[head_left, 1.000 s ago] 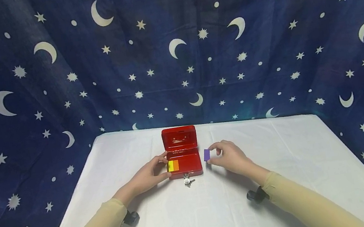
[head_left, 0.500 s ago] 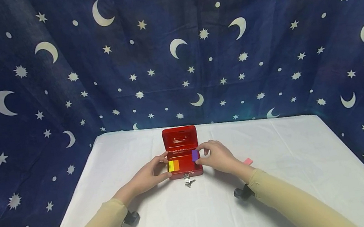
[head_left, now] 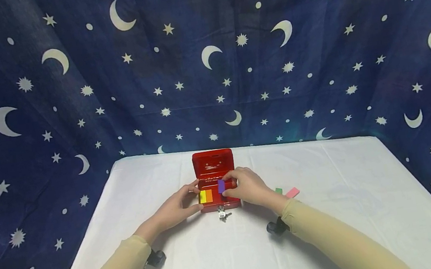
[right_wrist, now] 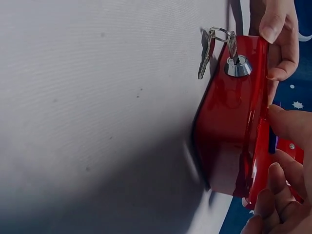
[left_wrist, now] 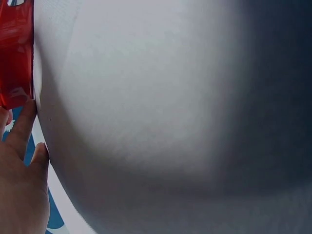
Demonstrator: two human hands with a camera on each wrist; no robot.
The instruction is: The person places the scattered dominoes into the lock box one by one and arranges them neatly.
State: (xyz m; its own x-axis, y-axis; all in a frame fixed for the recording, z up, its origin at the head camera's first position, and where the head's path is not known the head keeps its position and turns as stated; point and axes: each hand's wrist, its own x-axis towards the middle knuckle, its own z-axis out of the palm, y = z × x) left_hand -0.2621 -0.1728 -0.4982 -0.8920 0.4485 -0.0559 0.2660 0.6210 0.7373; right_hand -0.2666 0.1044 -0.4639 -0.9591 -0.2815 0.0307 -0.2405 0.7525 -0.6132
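Note:
A red cash box (head_left: pixel 231 197) stands on the white-covered table with its lid (head_left: pixel 213 159) raised. My left hand (head_left: pixel 174 208) holds the box's left side, thumb at the front corner and fingers farther back. Inside at the left, a yellow block (head_left: pixel 203 196) and an orange block (head_left: pixel 209 195) lie side by side. My right hand (head_left: pixel 249 186) pinches a purple block (head_left: pixel 221 186) upright between thumb and fingers, over the middle of the open box. In the right wrist view the box wall mostly hides this purple block (right_wrist: pixel 273 139).
A pink block (head_left: pixel 292 192) and a partly hidden green block (head_left: pixel 278 190) lie right of the box, near my right wrist. Keys (right_wrist: pixel 207 53) on a ring hang from the box's front lock (right_wrist: pixel 238 66). A dark blue cloth with moons and stars (head_left: pixel 173 80) rises behind the table (head_left: pixel 333 181).
My right hand has carried the purple block leftward, from beside the box to over its inside. The pink and green blocks have come into view behind it. My left hand stays put.

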